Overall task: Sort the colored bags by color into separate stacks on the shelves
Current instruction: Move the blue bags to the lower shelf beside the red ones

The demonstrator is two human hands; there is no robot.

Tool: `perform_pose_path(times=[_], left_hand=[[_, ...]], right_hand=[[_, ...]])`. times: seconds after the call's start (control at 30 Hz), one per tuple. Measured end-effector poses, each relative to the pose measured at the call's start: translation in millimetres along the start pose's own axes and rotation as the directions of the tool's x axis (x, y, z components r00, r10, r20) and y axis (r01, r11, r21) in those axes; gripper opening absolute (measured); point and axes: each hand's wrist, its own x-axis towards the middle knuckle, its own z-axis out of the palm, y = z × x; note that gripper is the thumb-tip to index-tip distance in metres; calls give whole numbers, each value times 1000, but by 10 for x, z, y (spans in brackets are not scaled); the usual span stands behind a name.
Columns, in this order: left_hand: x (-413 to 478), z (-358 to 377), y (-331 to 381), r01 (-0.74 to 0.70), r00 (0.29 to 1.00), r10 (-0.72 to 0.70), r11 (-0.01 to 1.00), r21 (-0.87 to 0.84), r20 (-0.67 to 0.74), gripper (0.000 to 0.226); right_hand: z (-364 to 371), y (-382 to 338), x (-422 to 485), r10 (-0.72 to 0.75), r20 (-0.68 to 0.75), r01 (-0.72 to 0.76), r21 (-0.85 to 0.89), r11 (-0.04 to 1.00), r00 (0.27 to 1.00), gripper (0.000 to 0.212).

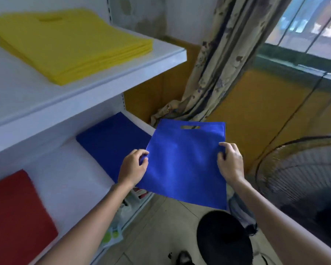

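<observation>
Now both hands hold a blue bag (182,165) flat in the air beside the shelves.

The left hand (133,167) pinches its left edge and the right hand (230,162) pinches its right edge, handle slot pointing away. Just beyond the left hand, a blue stack (111,142) lies on the lower shelf (71,175), with a red stack (15,215) further left. Above them, a yellow stack (65,43) sits on the upper shelf (107,83). Right of the right hand stands a fan (302,176).
</observation>
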Motion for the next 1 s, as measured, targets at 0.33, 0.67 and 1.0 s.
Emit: perform_pose_path(times=[0.33,0.67,1.0], left_hand=[[122,10,-684,392,873,-356,919,46,-334,22],[276,396,-957,634,684,-525,771,57,-507,35],[426,414,-1416,788,611,-688,572,227,-392,47]], right_hand=[[1556,-553,1213,-311,388,287,120,951,868,44],[2661,-966,1872,-631,541,586,283,759,556,43],[3163,-1132,1943,-447,758,798,-157,582,475,52]])
